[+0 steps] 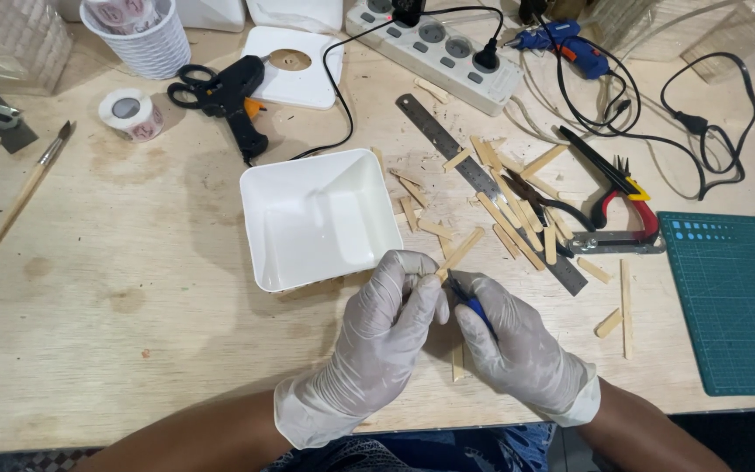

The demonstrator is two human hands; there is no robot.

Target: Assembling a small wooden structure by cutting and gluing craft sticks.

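Observation:
Both my hands wear pale grey gloves and meet near the table's front edge. My left hand (392,308) pinches a thin wooden stick (460,252) that slants up to the right. My right hand (510,339) grips a small blue-handled tool (474,308) with its tip at the stick's lower end. A square white plastic tray (318,218) lies just above my left hand, touching nothing else I can see. Several cut wooden sticks (517,218) lie scattered to the right of the tray, around a steel ruler (482,183).
Black glue gun (238,96), scissors and tape roll (130,113) at back left; paintbrush (21,197) at far left. Power strip (439,52), blue glue gun (570,48), cables at the back. Red-handled pliers (626,197) and green cutting mat (731,301) at right.

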